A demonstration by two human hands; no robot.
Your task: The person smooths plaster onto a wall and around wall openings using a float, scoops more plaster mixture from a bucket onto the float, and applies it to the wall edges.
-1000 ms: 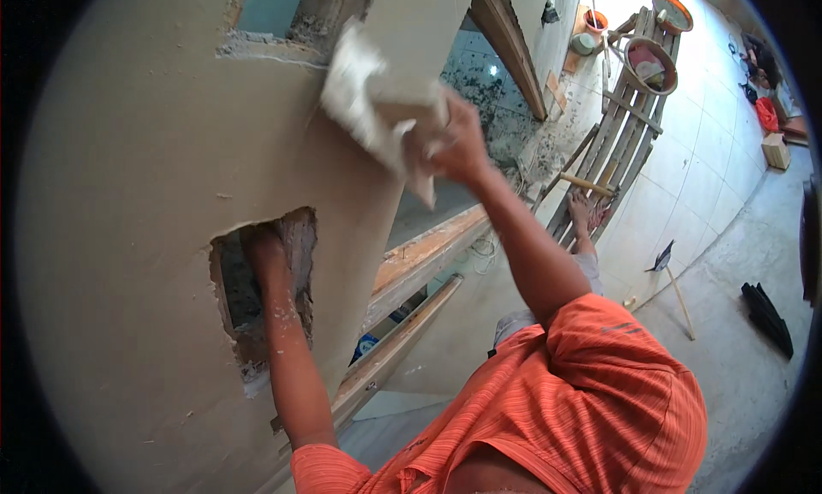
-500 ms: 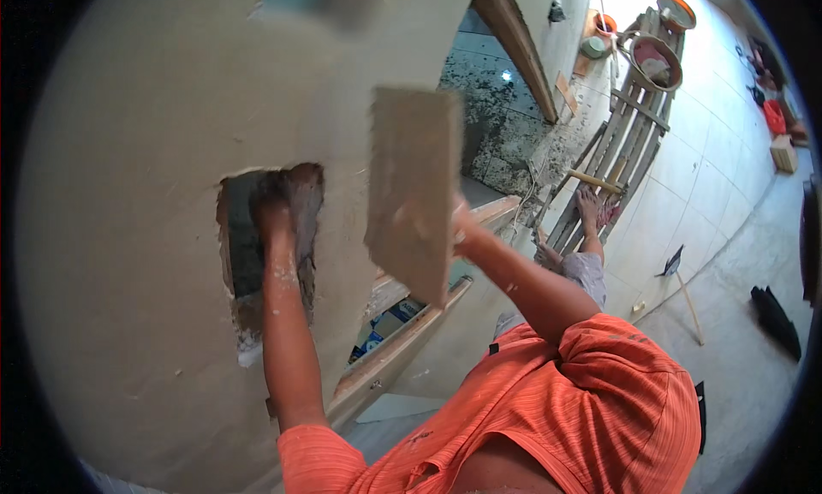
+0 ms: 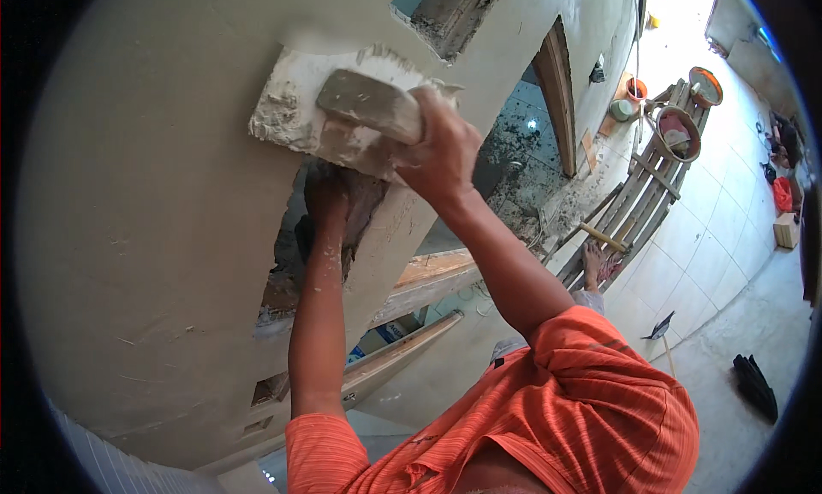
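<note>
My right hand (image 3: 441,151) is closed around the handle of a plastering float (image 3: 364,100). The float is tilted, its handle side in view and its edges caked with wet grey plaster. It lies against or very near the plastered wall (image 3: 163,194), just above a rough rectangular opening (image 3: 364,207). Into that opening reaches my left hand (image 3: 328,194), dark in the shade. Its fingers are hidden inside, so I cannot tell whether they grip the edge or anything else.
A second opening (image 3: 449,19) is higher in the wall. To the right, a larger gap has a wooden frame piece (image 3: 556,100). My foot (image 3: 592,258) rests on a slatted wooden platform (image 3: 629,199), which carries buckets (image 3: 676,134). A black item (image 3: 755,387) lies on the floor.
My right hand has turned the float, so its handle side now shows, and moved it left and up over the opening. My left hand stays in the opening. The whole view has shifted.
</note>
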